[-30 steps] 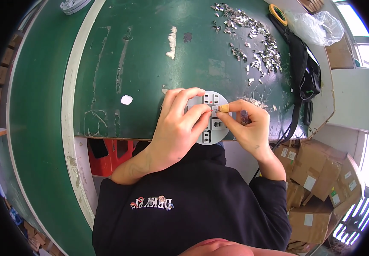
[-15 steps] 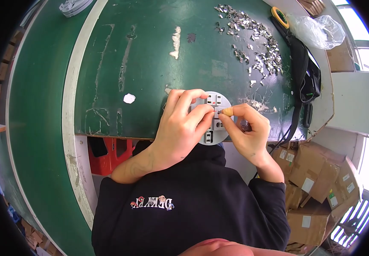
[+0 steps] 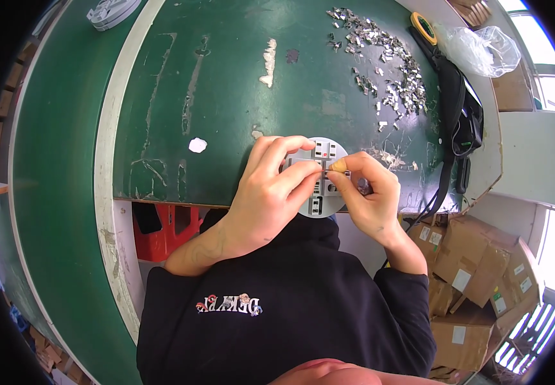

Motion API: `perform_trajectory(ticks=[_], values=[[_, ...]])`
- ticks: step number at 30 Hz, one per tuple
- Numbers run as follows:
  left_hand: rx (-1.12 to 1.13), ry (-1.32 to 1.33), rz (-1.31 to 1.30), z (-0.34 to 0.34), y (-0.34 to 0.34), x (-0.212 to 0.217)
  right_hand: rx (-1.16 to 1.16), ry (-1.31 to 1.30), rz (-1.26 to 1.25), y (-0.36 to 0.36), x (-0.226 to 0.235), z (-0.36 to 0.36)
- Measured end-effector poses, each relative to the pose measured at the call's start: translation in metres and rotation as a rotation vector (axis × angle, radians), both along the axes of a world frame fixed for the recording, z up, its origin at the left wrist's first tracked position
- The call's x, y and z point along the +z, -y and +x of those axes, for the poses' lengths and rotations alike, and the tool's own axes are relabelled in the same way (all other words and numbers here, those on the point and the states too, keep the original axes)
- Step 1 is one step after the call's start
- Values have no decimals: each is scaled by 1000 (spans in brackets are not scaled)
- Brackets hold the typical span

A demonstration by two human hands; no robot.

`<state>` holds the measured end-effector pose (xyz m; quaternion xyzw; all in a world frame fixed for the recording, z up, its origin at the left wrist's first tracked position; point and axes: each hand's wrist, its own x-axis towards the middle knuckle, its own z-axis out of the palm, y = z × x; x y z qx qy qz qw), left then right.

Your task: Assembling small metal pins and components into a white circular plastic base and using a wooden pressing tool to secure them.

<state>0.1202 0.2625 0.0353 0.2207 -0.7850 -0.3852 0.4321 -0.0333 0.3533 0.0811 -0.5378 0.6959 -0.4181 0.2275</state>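
At the near edge of the green worktop [image 3: 226,96], the left hand [image 3: 271,192] lies curled over a round grey disc fixture [image 3: 322,192], fingers clasping its face. The right hand [image 3: 367,196] pinches a small metal clip [image 3: 340,172] against the disc. A scatter of loose metal clips [image 3: 386,70] lies well apart, toward the far right.

factory workshop — worn green workbench [image 3: 226,96], scattered metal clips [image 3: 386,70], stacked cardboard boxes [image 3: 483,276].
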Motion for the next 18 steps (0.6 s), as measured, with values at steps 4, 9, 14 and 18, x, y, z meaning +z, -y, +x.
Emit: perform_trajectory(ticks=[4, 9, 14, 18], values=[[-51, 9, 79, 6, 4, 2, 113, -14, 5, 5, 1, -6], [-79, 31, 154, 8, 7, 3, 175, -62, 82, 9, 6, -6], [-82, 49, 178, 9, 7, 2, 218, -132, 88, 11, 7, -5], [-80, 60, 180, 8, 8, 3, 242, -149, 71, 11, 7, -5]])
